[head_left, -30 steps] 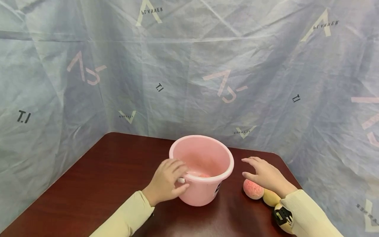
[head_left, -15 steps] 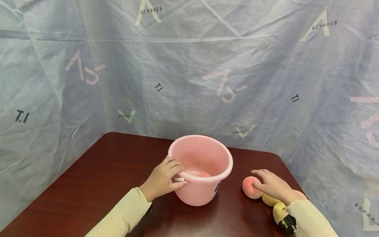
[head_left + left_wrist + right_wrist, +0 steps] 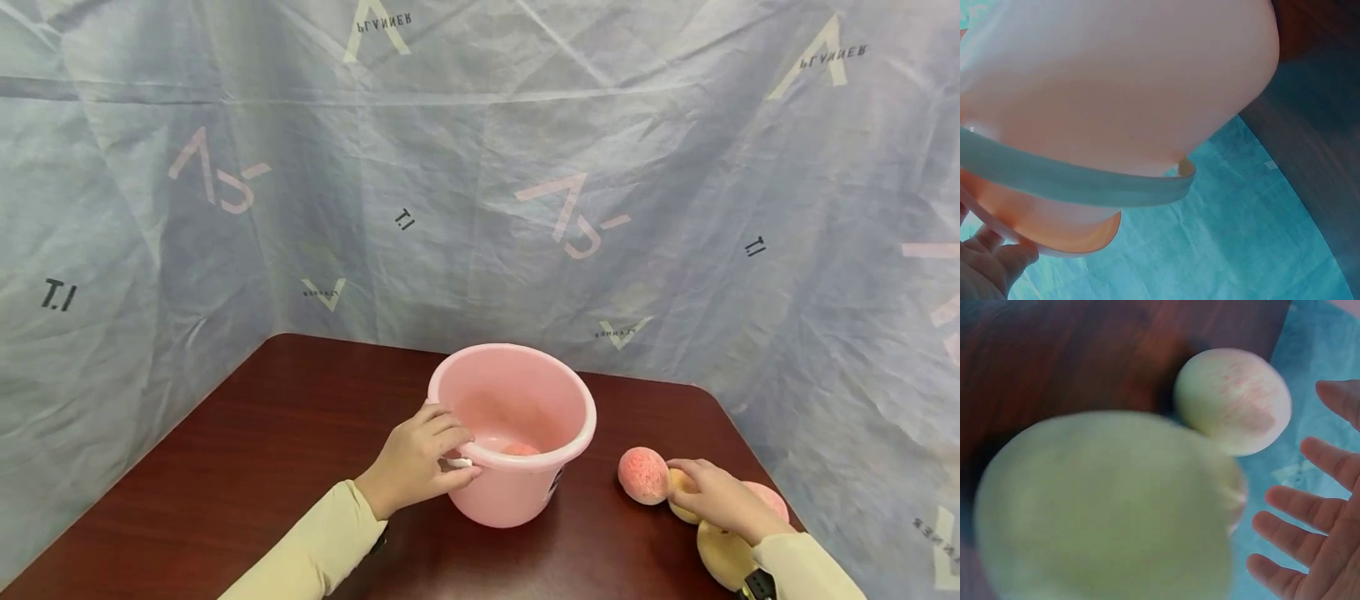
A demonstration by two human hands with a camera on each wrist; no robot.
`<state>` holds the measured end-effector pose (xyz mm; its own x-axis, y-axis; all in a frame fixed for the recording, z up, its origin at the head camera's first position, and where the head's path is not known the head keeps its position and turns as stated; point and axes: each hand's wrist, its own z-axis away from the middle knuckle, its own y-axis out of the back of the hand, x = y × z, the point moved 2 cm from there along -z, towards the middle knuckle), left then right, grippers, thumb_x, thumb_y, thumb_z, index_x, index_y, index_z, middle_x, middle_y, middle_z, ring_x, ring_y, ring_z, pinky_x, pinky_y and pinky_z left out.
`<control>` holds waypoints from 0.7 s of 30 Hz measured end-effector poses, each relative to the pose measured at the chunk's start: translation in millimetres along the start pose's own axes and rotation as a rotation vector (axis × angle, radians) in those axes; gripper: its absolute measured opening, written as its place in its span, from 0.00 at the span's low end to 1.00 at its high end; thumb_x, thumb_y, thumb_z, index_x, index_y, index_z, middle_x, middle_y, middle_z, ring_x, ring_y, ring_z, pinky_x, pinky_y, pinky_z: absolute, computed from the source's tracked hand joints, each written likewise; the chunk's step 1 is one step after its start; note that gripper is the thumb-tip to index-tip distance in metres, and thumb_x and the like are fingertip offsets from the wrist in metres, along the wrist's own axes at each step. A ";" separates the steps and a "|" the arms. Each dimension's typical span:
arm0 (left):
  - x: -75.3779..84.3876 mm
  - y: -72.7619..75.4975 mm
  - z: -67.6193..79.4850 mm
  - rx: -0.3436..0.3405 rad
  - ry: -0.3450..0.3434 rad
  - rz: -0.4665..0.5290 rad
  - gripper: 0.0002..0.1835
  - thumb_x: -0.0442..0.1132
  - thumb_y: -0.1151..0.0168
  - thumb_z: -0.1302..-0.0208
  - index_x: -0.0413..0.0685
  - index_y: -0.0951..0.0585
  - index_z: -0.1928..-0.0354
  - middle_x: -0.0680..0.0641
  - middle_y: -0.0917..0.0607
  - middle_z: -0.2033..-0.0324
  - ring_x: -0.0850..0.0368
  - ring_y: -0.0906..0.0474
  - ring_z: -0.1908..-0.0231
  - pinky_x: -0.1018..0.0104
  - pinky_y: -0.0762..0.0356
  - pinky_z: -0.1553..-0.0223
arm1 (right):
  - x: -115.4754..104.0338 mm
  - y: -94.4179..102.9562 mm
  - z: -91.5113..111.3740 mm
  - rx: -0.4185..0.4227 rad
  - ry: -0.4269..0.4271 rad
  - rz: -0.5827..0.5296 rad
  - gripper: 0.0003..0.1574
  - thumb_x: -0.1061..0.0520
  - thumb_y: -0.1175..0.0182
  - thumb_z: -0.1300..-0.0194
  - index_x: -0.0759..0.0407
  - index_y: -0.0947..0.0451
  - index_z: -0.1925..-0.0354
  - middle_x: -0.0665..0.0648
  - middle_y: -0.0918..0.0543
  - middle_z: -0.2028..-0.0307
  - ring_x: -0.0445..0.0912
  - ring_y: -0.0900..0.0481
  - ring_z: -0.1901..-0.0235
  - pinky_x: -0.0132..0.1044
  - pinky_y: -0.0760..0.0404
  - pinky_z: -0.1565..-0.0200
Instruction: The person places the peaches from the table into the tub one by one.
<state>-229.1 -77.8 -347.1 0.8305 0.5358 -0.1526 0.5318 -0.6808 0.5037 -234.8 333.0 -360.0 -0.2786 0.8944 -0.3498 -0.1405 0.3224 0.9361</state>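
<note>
Plainly, left hand (image 3: 417,458) grips pink bucket (image 3: 502,498), right hand (image 3: 726,500) spread empty by yellow fruit (image 3: 681,481).

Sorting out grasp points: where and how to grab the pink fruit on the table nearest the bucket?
I'd grip the pink fruit across its widest part, from above, thumb on the near side, fingers on the far: it's round, its top is uncovered, and a yellow fruit crowds its right.
</note>
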 end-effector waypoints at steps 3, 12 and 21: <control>-0.8 -0.4 2.0 0.003 0.009 0.007 0.15 0.48 0.29 0.54 0.47 0.19 0.68 0.53 0.18 0.69 0.51 0.23 0.60 0.57 0.24 0.52 | 7.3 -1.8 6.0 0.020 0.015 0.001 0.30 0.52 0.39 0.37 0.70 0.29 0.44 0.68 0.23 0.52 0.63 0.25 0.52 0.53 0.24 0.59; -1.9 -1.5 5.0 -0.016 -0.001 0.063 0.17 0.54 0.43 0.36 0.46 0.19 0.65 0.53 0.17 0.66 0.54 0.21 0.57 0.58 0.26 0.48 | 22.5 -10.3 21.8 0.075 -0.014 0.041 0.35 0.50 0.36 0.40 0.72 0.30 0.42 0.75 0.25 0.50 0.66 0.24 0.52 0.56 0.24 0.57; -5.1 2.3 3.4 -0.080 0.079 0.084 0.14 0.52 0.35 0.46 0.49 0.19 0.66 0.55 0.17 0.66 0.53 0.22 0.57 0.52 0.25 0.49 | 27.1 -14.4 26.8 0.100 -0.015 0.091 0.28 0.52 0.37 0.40 0.70 0.25 0.48 0.76 0.25 0.50 0.72 0.29 0.49 0.62 0.27 0.54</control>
<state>-231.6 -83.8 -348.1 0.8544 0.5180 -0.0413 0.4430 -0.6846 0.5789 -214.8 360.9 -381.9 -0.2712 0.9258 -0.2634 -0.0196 0.2683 0.9631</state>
